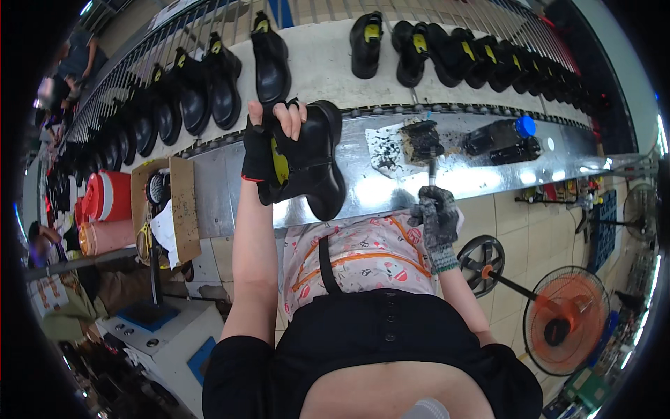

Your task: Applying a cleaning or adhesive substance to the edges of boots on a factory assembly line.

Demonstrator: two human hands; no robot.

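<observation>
My left hand (276, 129), in a black fingerless glove, grips a black ankle boot (310, 164) over the metal bench. The boot is turned on its side, with its opening and yellow lining toward my wrist and its sole facing right. My right hand (437, 213), in a blackened grey knit glove, is closed round the handle of a thin brush (432, 170). The brush's far end reaches a black-coated pad or dish (421, 140), which lies on a white sheet (384, 150) with black stains.
A dark bottle with a blue cap (525, 126) lies to the right on the metal bench (223, 188). Several black boots (271, 63) line the white conveyor behind. A cardboard box (183, 209) with scissors and a red jug (108, 195) stand left. An orange fan (565, 321) stands right.
</observation>
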